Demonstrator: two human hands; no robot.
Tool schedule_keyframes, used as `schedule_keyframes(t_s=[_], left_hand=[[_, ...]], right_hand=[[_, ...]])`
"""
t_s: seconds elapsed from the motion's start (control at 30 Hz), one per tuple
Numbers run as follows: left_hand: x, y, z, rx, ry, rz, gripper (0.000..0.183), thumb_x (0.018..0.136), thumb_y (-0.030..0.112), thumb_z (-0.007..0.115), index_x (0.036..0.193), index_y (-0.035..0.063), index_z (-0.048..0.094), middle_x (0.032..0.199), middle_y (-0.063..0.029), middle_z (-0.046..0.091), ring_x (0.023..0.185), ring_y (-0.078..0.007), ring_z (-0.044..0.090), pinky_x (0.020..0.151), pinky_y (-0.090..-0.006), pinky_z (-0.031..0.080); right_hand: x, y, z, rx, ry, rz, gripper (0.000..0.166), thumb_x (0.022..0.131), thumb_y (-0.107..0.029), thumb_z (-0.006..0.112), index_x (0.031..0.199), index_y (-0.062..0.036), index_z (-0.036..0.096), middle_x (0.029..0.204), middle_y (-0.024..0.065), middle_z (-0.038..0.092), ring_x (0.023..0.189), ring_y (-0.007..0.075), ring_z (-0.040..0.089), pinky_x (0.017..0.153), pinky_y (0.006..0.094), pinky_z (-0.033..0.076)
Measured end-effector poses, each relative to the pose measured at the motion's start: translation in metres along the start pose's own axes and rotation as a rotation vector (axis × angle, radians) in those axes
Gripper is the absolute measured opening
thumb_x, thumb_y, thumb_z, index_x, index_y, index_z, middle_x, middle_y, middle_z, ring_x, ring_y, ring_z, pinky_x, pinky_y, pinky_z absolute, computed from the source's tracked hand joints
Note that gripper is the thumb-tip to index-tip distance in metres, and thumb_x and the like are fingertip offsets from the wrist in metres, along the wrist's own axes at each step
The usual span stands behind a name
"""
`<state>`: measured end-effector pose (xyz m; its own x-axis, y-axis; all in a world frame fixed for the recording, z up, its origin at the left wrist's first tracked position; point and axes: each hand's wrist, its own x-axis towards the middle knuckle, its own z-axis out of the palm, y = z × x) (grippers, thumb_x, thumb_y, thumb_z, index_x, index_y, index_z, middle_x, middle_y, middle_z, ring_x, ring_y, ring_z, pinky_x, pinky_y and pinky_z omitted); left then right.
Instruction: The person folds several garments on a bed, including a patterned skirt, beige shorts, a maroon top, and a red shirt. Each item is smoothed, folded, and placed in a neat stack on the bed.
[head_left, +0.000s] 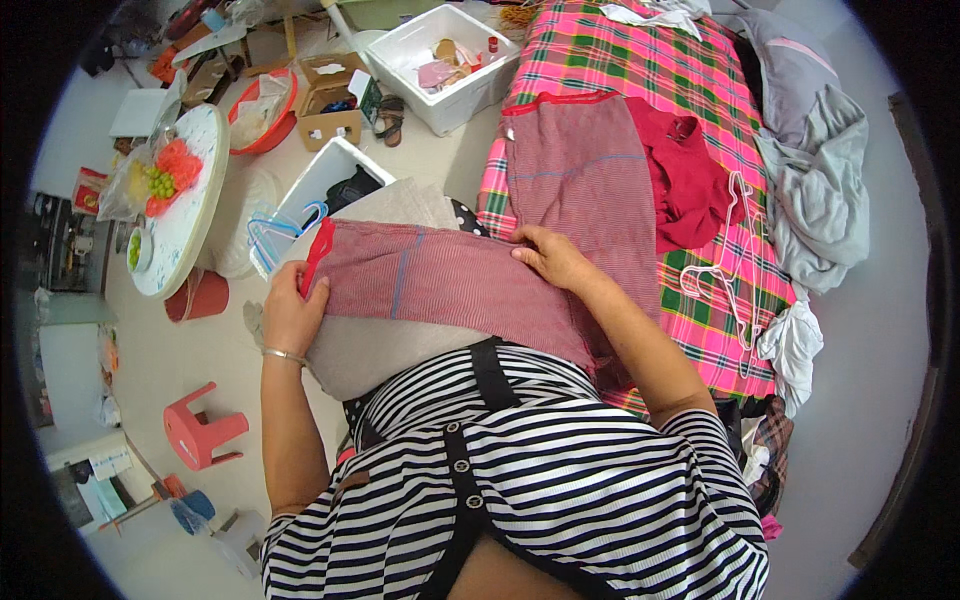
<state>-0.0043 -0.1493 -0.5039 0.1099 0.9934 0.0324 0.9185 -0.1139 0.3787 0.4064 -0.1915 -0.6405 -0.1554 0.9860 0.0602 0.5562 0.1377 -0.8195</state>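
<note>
Across my lap lies a folded reddish striped mesh cloth (465, 277) with a red drawstring edge and a blue line through it. My left hand (295, 307) grips its red-edged end, thumb on top. My right hand (551, 259) rests on the cloth's far edge, fingers curled against it; whether it pinches the fabric is unclear. Beneath the cloth is a beige fabric (390, 352). A second mesh piece (577, 172) of the same pattern is spread on the plaid bed cover (690, 67), partly over a dark red garment (682, 187).
White plastic hangers (724, 277) and grey clothing (814, 195) lie on the bed's right. A foam box with blue hangers (289, 229) stands beyond my lap, a larger foam box (442, 97) behind it. At left are a round table (202, 187) with grapes and a pink stool (199, 424).
</note>
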Motion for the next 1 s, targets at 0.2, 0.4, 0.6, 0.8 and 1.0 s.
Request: schedule_keyframes(t_s=[0.2,0.4,0.6,0.8,1.0], left_hand=[[0.013,0.008,-0.002,0.009,-0.036,-0.075,0.039,0.09,0.038,0.067,0.103,0.0018,0.064,0.093,-0.0184,0.065,0.085,-0.0346,0.063,0.078,-0.0423,0.051],[0.013,0.007,0.009,-0.052,0.081,0.185,0.027,0.091,0.024,0.067,0.098,-0.0008,0.059,0.08,-0.0162,0.061,0.074,-0.0353,0.058,0.072,-0.0419,0.048],[-0.006,0.012,0.003,-0.405,0.01,-0.05,0.023,0.097,0.024,0.063,0.096,0.0015,0.057,0.088,-0.0086,0.063,0.08,-0.0164,0.055,0.075,-0.0326,0.047],[-0.013,-0.007,0.023,-0.918,-0.083,-0.148,0.018,0.101,0.019,0.058,0.107,0.0024,0.06,0.101,-0.0001,0.065,0.09,-0.0081,0.056,0.082,-0.0247,0.047],[-0.014,-0.019,0.027,-1.148,-0.176,-0.208,0.019,0.102,0.017,0.056,0.114,0.0026,0.06,0.108,-0.0016,0.066,0.094,-0.0075,0.058,0.086,-0.0237,0.048]], right_hand=[[0.041,0.005,-0.026,0.087,0.236,0.181,0.03,0.091,-0.022,0.067,0.111,-0.0005,0.062,0.096,0.018,0.07,0.089,0.0391,0.067,0.079,0.0425,0.053],[0.118,0.043,-0.003,-0.332,0.321,0.213,0.042,0.086,-0.032,0.072,0.111,-0.0014,0.058,0.112,0.0234,0.065,0.103,0.0389,0.065,0.085,0.0475,0.053],[0.155,0.064,0.003,-0.537,0.232,0.469,0.041,0.087,-0.032,0.066,0.115,-0.0051,0.053,0.107,0.0237,0.068,0.099,0.0415,0.067,0.088,0.0498,0.053],[0.158,0.102,-0.022,0.152,0.568,0.465,0.023,0.087,-0.023,0.06,0.1,-0.0037,0.063,0.089,0.0156,0.067,0.081,0.0285,0.065,0.075,0.0415,0.051],[0.128,0.085,-0.068,0.949,0.98,0.303,0.013,0.089,-0.02,0.06,0.088,-0.0073,0.061,0.085,-0.0005,0.057,0.078,0.0117,0.05,0.069,0.0299,0.045]])
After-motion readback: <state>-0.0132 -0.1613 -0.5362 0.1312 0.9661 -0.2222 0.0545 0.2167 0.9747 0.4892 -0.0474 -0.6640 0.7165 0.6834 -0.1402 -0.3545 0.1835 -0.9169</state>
